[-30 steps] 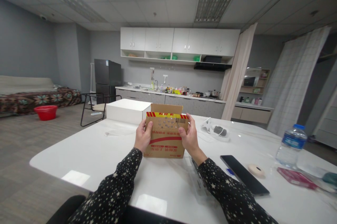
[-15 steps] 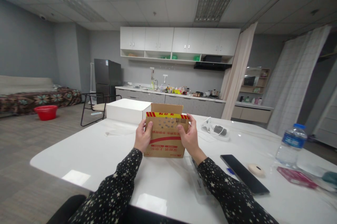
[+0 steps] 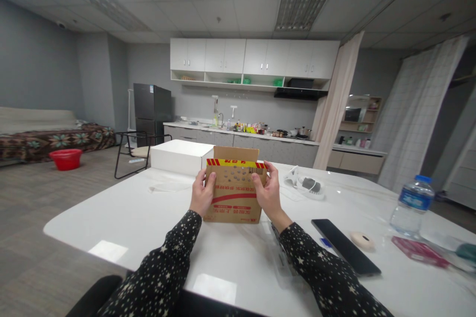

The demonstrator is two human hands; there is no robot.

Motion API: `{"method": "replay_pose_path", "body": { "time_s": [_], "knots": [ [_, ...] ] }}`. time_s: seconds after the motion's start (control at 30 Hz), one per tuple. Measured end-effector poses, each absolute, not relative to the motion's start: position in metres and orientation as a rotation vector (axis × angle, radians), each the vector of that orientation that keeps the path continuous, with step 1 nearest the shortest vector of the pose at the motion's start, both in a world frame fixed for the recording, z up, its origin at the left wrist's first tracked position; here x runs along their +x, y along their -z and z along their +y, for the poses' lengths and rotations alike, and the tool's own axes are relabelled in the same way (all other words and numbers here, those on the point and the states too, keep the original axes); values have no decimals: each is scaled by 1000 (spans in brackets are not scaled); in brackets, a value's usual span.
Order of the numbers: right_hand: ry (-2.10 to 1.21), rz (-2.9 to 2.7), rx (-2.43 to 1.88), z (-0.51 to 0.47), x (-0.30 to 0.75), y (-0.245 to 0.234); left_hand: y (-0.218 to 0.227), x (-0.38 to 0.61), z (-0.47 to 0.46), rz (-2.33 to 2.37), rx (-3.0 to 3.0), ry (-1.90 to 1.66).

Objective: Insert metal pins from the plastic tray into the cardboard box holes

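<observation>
A brown cardboard box (image 3: 235, 204) stands upright on the white table (image 3: 148, 227), its printed side facing me and the lettering upside down. Yellow and red tape runs along its top edge, and a flap rises behind that edge. My left hand (image 3: 203, 192) grips the left side, thumb on the front face. On the right side my right hand (image 3: 268, 192) does the same, its thumb near the barcode. The fingers behind the box are partly hidden. Beneath my right forearm lies a clear plastic item (image 3: 284, 262), partly covered by the sleeve.
Behind the cardboard box sits a white box (image 3: 180, 156). To the right are a white coiled cable item (image 3: 310, 187), a black phone-like slab (image 3: 344, 247), a round beige case (image 3: 362, 241), a water bottle (image 3: 412, 208) and a dark pink packet (image 3: 420, 251).
</observation>
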State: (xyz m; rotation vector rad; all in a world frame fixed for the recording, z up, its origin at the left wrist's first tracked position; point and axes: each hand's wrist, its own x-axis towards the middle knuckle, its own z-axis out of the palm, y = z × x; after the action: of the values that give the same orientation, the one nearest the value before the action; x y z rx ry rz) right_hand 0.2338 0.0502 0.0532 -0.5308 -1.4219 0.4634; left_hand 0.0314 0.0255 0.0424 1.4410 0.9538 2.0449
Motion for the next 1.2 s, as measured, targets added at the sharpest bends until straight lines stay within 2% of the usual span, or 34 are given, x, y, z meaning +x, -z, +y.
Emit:
{"method": "replay_pose_path", "body": {
  "time_s": [1.2],
  "knots": [
    [-639,-1327,-583,46,228,-69,-41,28,25,965,1414,-2035]
  ]
}}
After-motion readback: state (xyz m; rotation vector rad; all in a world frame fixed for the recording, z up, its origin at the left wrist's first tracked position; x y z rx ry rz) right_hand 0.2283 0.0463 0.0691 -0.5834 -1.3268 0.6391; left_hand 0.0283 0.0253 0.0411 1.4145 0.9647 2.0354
